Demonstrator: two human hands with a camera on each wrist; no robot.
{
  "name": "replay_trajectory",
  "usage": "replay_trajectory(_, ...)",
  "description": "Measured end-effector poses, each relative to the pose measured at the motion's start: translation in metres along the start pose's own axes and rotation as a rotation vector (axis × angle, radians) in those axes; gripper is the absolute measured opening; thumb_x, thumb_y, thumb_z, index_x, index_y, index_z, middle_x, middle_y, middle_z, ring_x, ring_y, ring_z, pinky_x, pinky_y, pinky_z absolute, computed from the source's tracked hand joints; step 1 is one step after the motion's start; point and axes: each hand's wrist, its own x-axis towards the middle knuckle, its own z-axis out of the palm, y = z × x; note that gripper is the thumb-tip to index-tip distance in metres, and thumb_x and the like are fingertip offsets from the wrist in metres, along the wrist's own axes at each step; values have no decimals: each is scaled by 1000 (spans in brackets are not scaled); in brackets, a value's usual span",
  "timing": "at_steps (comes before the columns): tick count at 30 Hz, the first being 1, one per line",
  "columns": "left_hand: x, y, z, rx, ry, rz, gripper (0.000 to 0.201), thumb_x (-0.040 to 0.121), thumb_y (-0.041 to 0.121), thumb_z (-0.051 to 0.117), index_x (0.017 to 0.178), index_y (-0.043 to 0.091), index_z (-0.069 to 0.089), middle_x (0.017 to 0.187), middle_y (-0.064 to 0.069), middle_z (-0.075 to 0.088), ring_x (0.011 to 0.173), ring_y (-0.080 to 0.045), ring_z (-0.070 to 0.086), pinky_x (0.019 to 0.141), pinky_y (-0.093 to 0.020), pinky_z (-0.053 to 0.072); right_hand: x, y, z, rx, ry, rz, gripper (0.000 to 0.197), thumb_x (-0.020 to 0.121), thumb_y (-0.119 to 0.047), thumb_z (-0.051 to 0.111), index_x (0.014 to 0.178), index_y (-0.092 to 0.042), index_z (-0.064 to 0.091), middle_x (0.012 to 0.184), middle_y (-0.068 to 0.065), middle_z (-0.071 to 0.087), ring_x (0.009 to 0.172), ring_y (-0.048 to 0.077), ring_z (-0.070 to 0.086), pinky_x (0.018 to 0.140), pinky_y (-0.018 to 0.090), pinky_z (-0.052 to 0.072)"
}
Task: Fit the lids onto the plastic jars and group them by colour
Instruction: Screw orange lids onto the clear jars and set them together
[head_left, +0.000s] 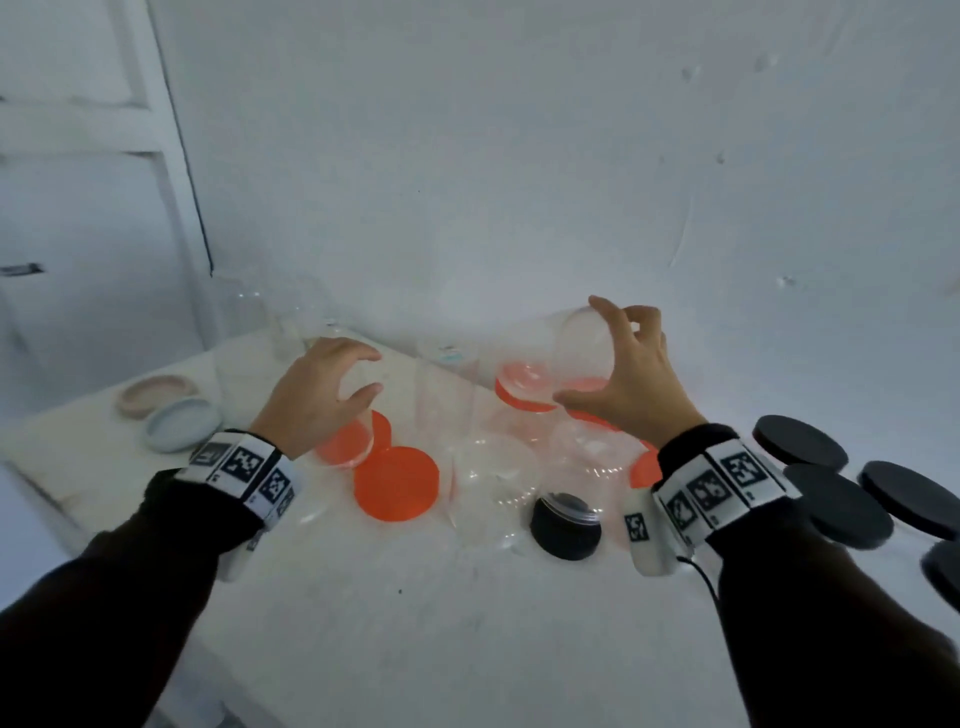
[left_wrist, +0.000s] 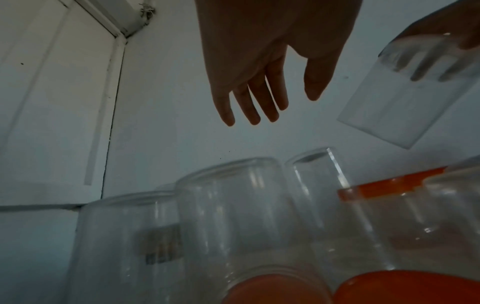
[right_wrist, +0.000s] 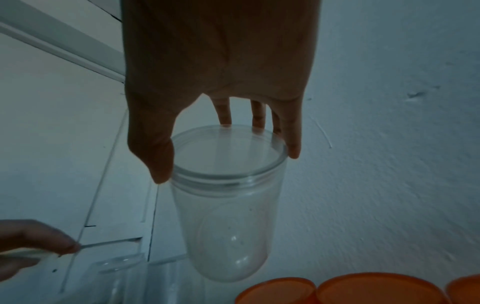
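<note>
My right hand (head_left: 579, 349) grips a clear lidless jar (head_left: 586, 364) by its threaded mouth and holds it off the table; in the right wrist view the thumb and fingers (right_wrist: 293, 148) ring the held jar's (right_wrist: 228, 216) rim. My left hand (head_left: 371, 375) hovers, fingers loosely spread and holding nothing, over a clear jar (head_left: 347, 439) with orange showing through it. A loose orange lid (head_left: 397, 484) lies beside that jar. An orange-lidded jar (head_left: 523, 391) stands just left of the lifted one. In the left wrist view, my left hand (left_wrist: 280, 109) hangs above several clear jars (left_wrist: 233, 205).
Three black lids (head_left: 836, 512) lie at the right. A jar on a black lid (head_left: 566, 525) sits near my right wrist. A pink lid (head_left: 156, 392) and a pale blue lid (head_left: 182, 423) lie at the left. Tall clear jars (head_left: 249, 312) stand at the back left by the wall.
</note>
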Motion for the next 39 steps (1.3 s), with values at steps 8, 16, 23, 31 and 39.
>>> replay_trajectory(8,29,-52,19,127,-124,-24,80,70,67,28,122,13,57,131,-1,54,124,-19,44,103,-36,30,80,1,42,41,-60,68,101,65,-29,83,144,-23,22,138,10,18,129,31,28,106,41,31)
replay_trajectory(16,29,-69,35,151,-155,-57,78,71,66,23,123,18,57,131,5,55,127,-14,43,110,-42,28,137,4,74,-14,-162,64,97,67,-27,82,145,-22,23,142,11,21,130,31,31,107,40,31)
replay_trajectory(23,27,-73,39,113,-87,1,61,77,56,35,114,17,63,121,4,62,118,-17,52,106,-46,35,177,7,92,-91,-323,28,91,69,-25,80,144,-22,28,146,7,28,133,24,31,106,33,27)
replay_trajectory(31,27,-71,41,116,-74,-2,57,77,53,38,113,17,64,119,4,63,118,-16,53,104,-41,33,200,10,125,-193,-571,10,90,71,-23,79,144,-30,27,150,3,26,137,22,25,109,36,23)
replay_trajectory(39,28,-70,41,106,-44,0,54,77,51,41,111,16,65,117,3,64,116,-17,55,102,-47,39,203,14,139,-268,-687,-17,85,77,-26,74,145,-32,24,154,2,18,141,21,18,113,37,15)
